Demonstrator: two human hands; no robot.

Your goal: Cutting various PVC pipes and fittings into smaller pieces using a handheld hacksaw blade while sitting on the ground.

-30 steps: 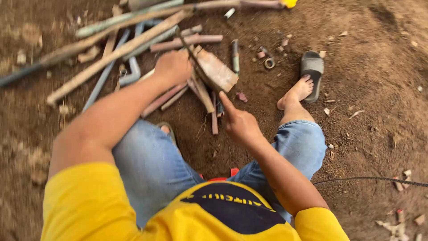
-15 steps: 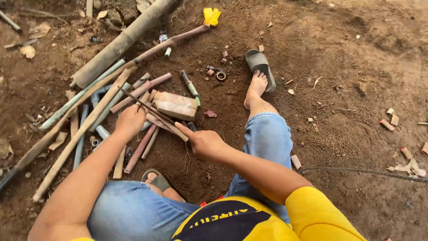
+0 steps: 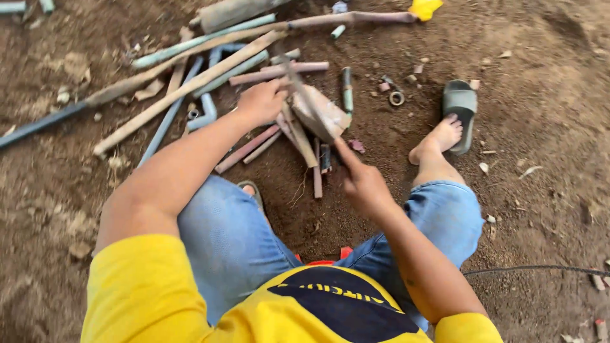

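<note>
A thin saw blade (image 3: 305, 95) lies slanted across a pale brick (image 3: 321, 111) at the middle of the scene, on bare earth (image 3: 540, 146) just beyond the seated person's knees. The right hand (image 3: 362, 181) closes around the blade's near end with the forefinger laid along it; the left hand (image 3: 260, 101) rests bunched on a short pipe piece (image 3: 298, 133) propped against the brick's left side, though whether its fingers clamp the piece or only press on it cannot be told. The step in hand appears to be sawing a pipe piece braced on the brick. The next move calls for a steady hold from the left hand and level strokes from the right, keeping the blade clear of the fingers. Around the brick lie more cut lengths, pink and grey, and to the far left long pipes (image 3: 184, 86) fan outward. To the right a bare foot (image 3: 438, 140) touches a dark sandal (image 3: 459, 108), with a small ring (image 3: 397, 98) just beyond the brick.
</note>
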